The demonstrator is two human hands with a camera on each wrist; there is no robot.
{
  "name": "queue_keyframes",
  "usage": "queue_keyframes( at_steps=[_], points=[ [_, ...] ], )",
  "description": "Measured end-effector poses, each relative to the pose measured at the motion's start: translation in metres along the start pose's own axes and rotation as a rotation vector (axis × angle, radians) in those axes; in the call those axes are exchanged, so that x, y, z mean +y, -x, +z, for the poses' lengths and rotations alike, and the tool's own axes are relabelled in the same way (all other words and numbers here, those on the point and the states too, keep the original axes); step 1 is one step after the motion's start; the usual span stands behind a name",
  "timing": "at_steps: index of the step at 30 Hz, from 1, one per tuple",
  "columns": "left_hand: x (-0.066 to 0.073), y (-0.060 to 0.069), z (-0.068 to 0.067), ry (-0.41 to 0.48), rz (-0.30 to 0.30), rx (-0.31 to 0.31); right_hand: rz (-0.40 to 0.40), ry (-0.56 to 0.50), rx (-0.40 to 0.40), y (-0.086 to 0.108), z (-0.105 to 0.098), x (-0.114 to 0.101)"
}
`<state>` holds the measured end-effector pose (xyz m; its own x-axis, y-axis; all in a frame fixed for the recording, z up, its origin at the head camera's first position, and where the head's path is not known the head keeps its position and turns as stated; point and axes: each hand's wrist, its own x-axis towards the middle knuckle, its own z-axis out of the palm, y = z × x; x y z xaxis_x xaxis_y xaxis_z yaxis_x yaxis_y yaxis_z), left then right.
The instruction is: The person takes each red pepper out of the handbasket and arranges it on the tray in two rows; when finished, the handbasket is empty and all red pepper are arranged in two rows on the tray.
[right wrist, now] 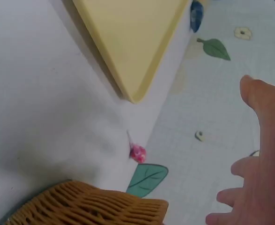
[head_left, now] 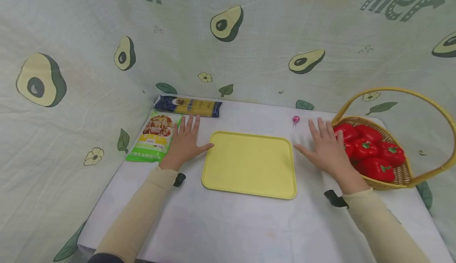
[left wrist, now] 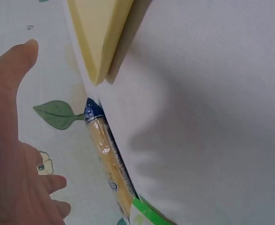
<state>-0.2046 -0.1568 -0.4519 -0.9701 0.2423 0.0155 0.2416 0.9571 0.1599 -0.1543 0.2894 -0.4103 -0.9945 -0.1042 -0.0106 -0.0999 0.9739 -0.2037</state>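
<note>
With fingers spread, my left hand [head_left: 184, 146] is held between a green-and-white food packet [head_left: 152, 136] and a yellow tray [head_left: 249, 165]. Behind it lies a blue-and-yellow pasta packet [head_left: 189, 105], seen also in the left wrist view [left wrist: 110, 159]. My right hand [head_left: 327, 152], its fingers spread too, hovers between the tray and a wicker basket [head_left: 407, 172] of red peppers [head_left: 365, 148]. Just left of its fingertips is a pink lollipop [head_left: 296, 119], also in the right wrist view [right wrist: 137, 153]. Neither hand holds anything.
A white cloth covers the table [head_left: 221, 227]. The basket's tall arched handle [head_left: 402, 91] rises at the right. Behind and at the sides hangs a pale curtain [head_left: 263, 29] printed with avocados and leaves.
</note>
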Motion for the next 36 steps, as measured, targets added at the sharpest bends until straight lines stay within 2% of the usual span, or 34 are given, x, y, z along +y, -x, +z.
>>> queue_keyframes(
  at_steps=[4, 6, 9, 13, 18, 26, 31, 36],
  points=[
    [-0.003, -0.001, 0.002, -0.010, 0.005, 0.009, -0.025, 0.011, 0.032, 0.006, -0.002, 0.004],
    [-0.004, -0.001, 0.003, 0.018, 0.006, -0.007, -0.037, 0.008, 0.049, 0.010, -0.002, 0.007],
    [-0.005, -0.001, 0.005, 0.133, 0.005, -0.051, -0.048, -0.008, 0.077, 0.015, -0.003, 0.012],
    [-0.006, -0.002, 0.008, 0.337, 0.011, -0.115, -0.052, -0.033, 0.110, 0.021, -0.006, 0.020],
    [-0.006, -0.001, 0.012, 0.466, 0.015, -0.171, -0.031, -0.065, 0.119, 0.025, -0.011, 0.026],
    [-0.012, 0.002, 0.024, 0.567, 0.003, -0.238, 0.020, -0.111, 0.096, 0.029, -0.017, 0.039],
    [-0.017, 0.004, 0.034, 0.596, 0.013, -0.248, 0.069, -0.138, 0.067, 0.031, -0.018, 0.051],
    [-0.019, 0.007, 0.038, 0.610, 0.037, -0.246, 0.105, -0.153, 0.027, 0.033, -0.020, 0.061]
  ],
)
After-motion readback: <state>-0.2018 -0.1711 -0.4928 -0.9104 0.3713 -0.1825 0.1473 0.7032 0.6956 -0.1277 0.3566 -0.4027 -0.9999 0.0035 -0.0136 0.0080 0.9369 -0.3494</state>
